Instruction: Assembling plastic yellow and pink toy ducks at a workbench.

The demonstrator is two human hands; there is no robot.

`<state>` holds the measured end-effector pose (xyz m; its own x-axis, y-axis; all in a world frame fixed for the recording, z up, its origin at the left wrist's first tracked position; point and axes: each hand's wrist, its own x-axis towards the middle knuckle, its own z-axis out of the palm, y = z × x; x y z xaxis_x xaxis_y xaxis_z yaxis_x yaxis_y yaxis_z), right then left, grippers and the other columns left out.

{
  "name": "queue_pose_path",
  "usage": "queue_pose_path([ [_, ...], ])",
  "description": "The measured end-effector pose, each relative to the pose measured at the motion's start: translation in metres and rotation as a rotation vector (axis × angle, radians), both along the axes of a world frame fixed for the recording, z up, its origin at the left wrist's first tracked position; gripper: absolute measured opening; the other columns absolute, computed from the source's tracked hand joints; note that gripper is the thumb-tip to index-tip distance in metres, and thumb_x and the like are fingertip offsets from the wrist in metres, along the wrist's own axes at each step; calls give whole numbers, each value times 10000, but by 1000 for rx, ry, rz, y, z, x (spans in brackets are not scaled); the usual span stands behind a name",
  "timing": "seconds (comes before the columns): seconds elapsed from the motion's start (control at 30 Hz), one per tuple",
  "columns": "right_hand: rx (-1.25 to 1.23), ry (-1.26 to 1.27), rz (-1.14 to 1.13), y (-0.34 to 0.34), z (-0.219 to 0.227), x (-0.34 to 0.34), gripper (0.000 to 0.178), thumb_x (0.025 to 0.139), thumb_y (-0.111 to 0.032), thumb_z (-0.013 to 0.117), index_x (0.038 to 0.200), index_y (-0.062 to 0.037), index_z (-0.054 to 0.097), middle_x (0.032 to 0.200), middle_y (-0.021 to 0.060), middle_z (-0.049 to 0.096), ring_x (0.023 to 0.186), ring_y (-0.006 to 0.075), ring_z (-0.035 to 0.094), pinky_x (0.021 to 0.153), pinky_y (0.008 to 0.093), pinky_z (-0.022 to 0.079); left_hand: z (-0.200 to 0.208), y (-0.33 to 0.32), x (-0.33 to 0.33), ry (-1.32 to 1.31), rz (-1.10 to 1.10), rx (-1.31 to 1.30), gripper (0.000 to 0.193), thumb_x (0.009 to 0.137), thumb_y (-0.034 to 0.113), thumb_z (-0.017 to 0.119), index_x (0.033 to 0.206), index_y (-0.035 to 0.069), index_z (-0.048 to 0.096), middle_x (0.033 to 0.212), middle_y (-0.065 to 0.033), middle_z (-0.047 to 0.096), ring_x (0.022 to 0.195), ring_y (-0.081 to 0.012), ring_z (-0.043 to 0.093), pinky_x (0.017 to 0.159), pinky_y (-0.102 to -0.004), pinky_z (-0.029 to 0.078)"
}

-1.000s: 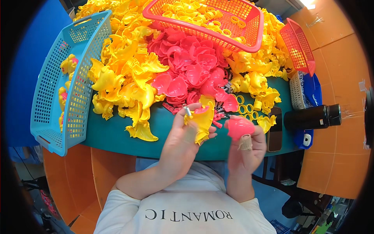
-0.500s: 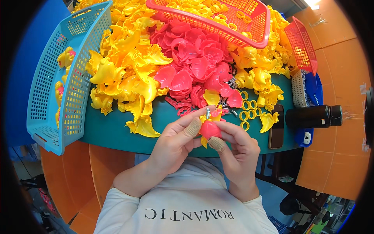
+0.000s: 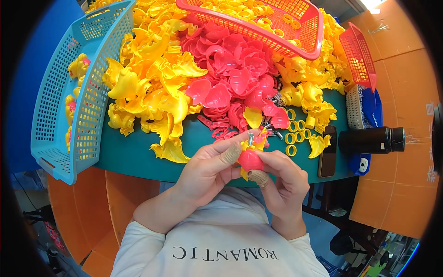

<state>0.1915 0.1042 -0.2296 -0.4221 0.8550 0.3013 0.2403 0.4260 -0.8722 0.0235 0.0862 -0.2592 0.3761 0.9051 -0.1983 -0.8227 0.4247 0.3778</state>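
Observation:
A small yellow and red plastic toy part (image 3: 251, 159) is held between both hands just over the table's near edge. Its rounded red shell faces up toward me, and a short silver metal pin (image 3: 250, 139) stands out of its far end. My left hand (image 3: 207, 166) grips it from the left, its thumb covered in tan wrap. From the right, my right hand (image 3: 282, 177) pinches it, with a wrapped thumb on the red shell's near side. Fingers hide the underside. Beyond the hands lie a pile of red shells (image 3: 240, 81) and yellow shells (image 3: 170, 104).
A blue basket (image 3: 94, 99) with several yellow-red pieces stands at the left. A red basket (image 3: 258, 34) of yellow rings sits at the back. Loose yellow rings (image 3: 301, 124), a phone (image 3: 327, 157) and a black bottle (image 3: 369, 139) are on the right of the green table (image 3: 124, 154).
Both hands and the toy part have barely shifted; the hold looks the same. The whole view has moved slightly.

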Motion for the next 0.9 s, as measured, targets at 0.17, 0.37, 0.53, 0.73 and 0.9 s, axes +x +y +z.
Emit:
queue_pose_path([
  [0.17, 0, -43, -62, -4, -3, -2, 298, 785, 54, 709, 1072, 67, 626, 861, 130, 653, 777, 164, 632, 688, 253, 513, -8, 1, 4, 35, -21, 16, 528, 1011, 251, 477, 1461, 25, 319, 1247, -90, 574, 1139, -146, 557, 970, -339, 459],
  [0.37, 77, -152, -143, -15, -11, -6, 359, 782, 78, 695, 1129, 45, 607, 907, 134, 668, 812, 165, 661, 726, 272, 534, -5, -3, 11, 211, 18, 10, 591, 977, 162, 552, 1479, 23, 274, 1297, -106, 542, 1131, -171, 566, 976, -333, 435],
  [0.53, -149, 235, -427, -17, -4, 32, 314, 792, 21, 710, 1095, 14, 625, 910, 108, 669, 721, 123, 619, 628, 226, 496, -3, -18, -4, 243, 5, 55, 579, 970, 173, 561, 1451, -13, 298, 1332, -144, 516, 1162, -251, 571, 1018, -380, 435],
  [0.73, 284, -657, -734, 27, -36, 112, 201, 747, -97, 757, 905, -9, 669, 927, 73, 583, 918, 241, 501, 802, 363, 399, -8, -28, -15, 94, -67, -44, 532, 973, 270, 540, 1372, -43, 380, 1294, -181, 545, 1146, -304, 586, 960, -450, 501],
  [0.9, 450, -824, -769, 31, -37, 106, 124, 791, -105, 716, 854, -15, 660, 956, 60, 564, 908, 242, 492, 822, 367, 333, -10, -28, -12, 147, -78, -55, 516, 970, 273, 544, 1352, -47, 409, 1274, -177, 561, 1128, -305, 598, 937, -449, 515],
])
